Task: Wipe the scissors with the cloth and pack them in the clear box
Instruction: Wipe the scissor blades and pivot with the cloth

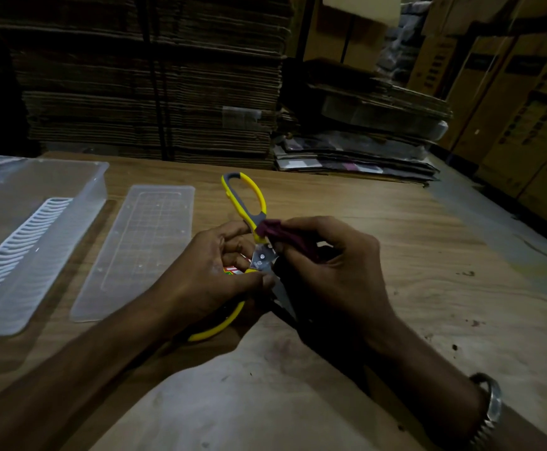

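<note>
Yellow and grey scissors [252,203] are held above the wooden table, one handle loop pointing away from me, the other handle curving out below my left hand. My left hand [210,275] grips them around the pivot and blades. My right hand [327,265] pinches a dark maroon cloth [277,232] against the scissors just above the pivot. The blade tips run down between my hands, partly hidden. The clear box [96,177] stands open at the far left with a white slotted insert inside.
The box's clear lid [141,249] lies flat between the box and my hands. Stacks of flattened cardboard [154,92] rise behind the table, and cartons line the right side. The table edge runs diagonally at right.
</note>
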`<state>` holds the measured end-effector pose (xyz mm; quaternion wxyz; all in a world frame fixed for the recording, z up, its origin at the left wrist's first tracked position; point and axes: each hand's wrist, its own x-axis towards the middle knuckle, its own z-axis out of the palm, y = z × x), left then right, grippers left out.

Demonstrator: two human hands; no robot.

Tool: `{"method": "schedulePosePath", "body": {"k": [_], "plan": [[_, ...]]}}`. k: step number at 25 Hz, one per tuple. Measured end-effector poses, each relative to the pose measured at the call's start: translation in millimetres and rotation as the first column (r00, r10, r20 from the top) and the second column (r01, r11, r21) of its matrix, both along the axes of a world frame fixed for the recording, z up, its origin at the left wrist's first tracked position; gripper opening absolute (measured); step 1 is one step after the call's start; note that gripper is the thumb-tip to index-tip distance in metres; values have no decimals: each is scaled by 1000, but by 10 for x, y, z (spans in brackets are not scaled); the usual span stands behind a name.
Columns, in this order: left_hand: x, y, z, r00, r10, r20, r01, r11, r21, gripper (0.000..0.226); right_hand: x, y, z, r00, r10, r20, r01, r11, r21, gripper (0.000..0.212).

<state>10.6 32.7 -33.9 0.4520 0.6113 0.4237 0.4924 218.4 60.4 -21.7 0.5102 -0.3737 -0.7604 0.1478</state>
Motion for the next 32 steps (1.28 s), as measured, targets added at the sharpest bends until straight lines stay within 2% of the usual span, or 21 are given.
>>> {"method": "schedulePosePath", "body": {"k": [6, 9, 11, 14, 16, 20, 24, 27, 29, 30, 32], "plan": [[16, -46, 36, 1000, -26, -18, 26, 1000, -13, 41, 113, 127, 86, 992, -84, -99, 78, 995, -59, 25], [14, -31, 31, 999, -11, -45, 9, 1000, -29, 38, 150, 125, 102, 979, -159, -126, 158, 987, -17, 25], [7, -9, 26, 999, -10, -43, 9, 1000, -25, 40, 138, 75, 103, 982, -133, -130, 137, 990, 22, 27], [20, 4, -3, 999, 6, -32, -6, 1000, -5, 50, 21, 10, 24, 1000, 3, -5, -3, 998, 64, 31], [14, 0, -9, 1000, 9, -30, -10, 1000, -11, 50, -11, 26, -28, 997, 21, 73, -27, 996, 80, 33], [3, -21, 4, 999, -8, -42, 7, 1000, -30, 39, 149, 173, 49, 995, -101, -8, 101, 995, 20, 33], [25, -59, 64, 999, 36, -37, -38, 998, -55, 44, 275, 215, 117, 981, -178, -82, 179, 984, 9, 30], [9, -64, 67, 1000, 17, -15, -18, 999, -47, 47, 135, 106, 84, 994, -75, -80, 76, 997, 9, 31], [19, -52, 54, 1000, 9, -22, -9, 1000, -19, 52, 15, 12, 19, 1000, 18, 16, -19, 999, 42, 33], [24, -56, 50, 1000, 8, -23, -9, 1000, -13, 52, -14, -4, -9, 997, 39, 70, -44, 997, 70, 34], [14, -61, 48, 1000, -1, -22, 1, 1000, -8, 50, 15, 51, -12, 997, 33, 70, -38, 997, 74, 35]]}}
